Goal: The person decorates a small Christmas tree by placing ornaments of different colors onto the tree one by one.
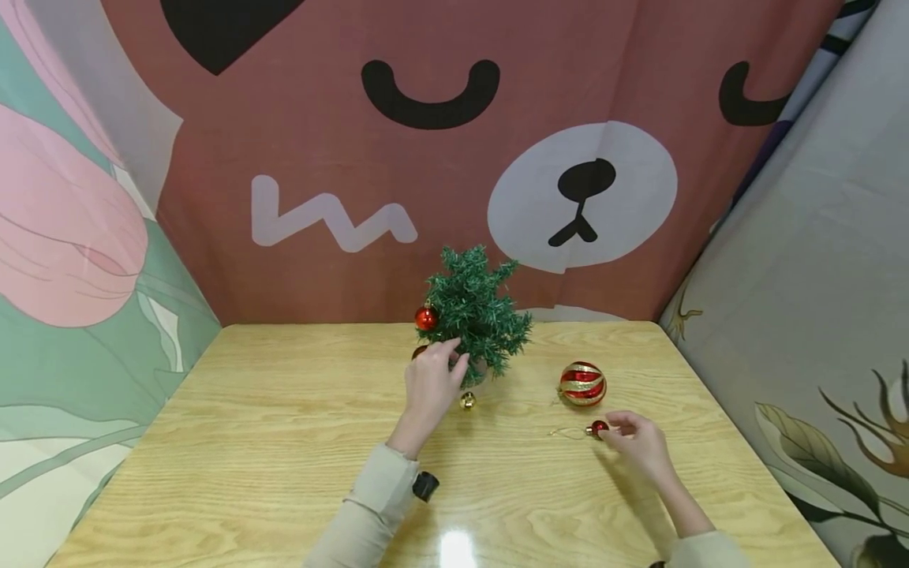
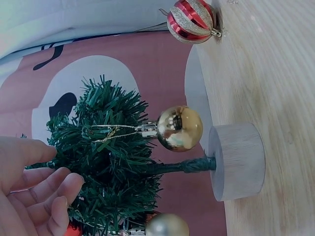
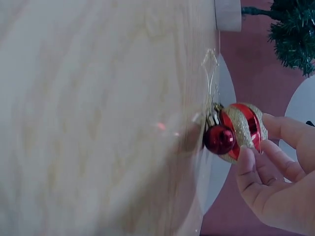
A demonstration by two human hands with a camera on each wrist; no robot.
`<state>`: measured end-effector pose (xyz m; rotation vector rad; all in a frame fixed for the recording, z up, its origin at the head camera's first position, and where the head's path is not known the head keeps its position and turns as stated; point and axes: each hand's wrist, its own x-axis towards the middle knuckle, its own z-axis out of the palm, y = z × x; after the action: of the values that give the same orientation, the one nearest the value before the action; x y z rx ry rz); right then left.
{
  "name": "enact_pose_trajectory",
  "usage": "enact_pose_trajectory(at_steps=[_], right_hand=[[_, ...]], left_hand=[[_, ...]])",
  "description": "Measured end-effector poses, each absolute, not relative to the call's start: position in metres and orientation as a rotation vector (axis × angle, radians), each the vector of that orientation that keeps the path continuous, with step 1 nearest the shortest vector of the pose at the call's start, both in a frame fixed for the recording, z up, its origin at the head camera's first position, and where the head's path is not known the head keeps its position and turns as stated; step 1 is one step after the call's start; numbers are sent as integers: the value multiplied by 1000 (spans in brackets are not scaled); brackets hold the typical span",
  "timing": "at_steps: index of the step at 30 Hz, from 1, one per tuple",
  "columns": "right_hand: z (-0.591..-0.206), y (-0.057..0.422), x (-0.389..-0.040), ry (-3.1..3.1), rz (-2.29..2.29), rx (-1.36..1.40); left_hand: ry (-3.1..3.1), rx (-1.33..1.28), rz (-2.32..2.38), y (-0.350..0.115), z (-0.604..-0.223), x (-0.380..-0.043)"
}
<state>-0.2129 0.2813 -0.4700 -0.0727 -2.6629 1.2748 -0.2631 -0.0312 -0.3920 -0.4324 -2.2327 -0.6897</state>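
Note:
A small green artificial Christmas tree stands on a round wooden base. My left hand is at its front left side, fingers loosely bent and fingertips right at the branches. A shiny gold bauble hangs by a gold loop from the near side. A red bauble hangs at the left, with another, paler gold bauble lower in the left wrist view. My right hand reaches to a small dark red bauble lying on the table, thumb and fingers parted, fingertips close beside it.
A large red bauble with gold glitter stripes lies on the wooden table, just behind the small red one. The small bauble's gold string trails leftward. Printed cloth hangs behind the table and along both sides.

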Motion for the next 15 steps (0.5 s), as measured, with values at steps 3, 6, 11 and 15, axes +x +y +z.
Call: enact_pose_trajectory(at_steps=[3,6,11,15], right_hand=[[-468,285,-213,-2717,1222,-52],[-468,288,-214,-2761,1192,-36],[-469,291,-217,-2776,1214,-10],[-472,292,-221,-2795,1242,-20]], left_hand=[[-2235,-432,-687,-31,-392,-263],[-2245,-427,-687,-31,-392,-263],[-2257,-428,-691,-31,-391,-261],[-2260,-430,-683,-32,-391,-260]])
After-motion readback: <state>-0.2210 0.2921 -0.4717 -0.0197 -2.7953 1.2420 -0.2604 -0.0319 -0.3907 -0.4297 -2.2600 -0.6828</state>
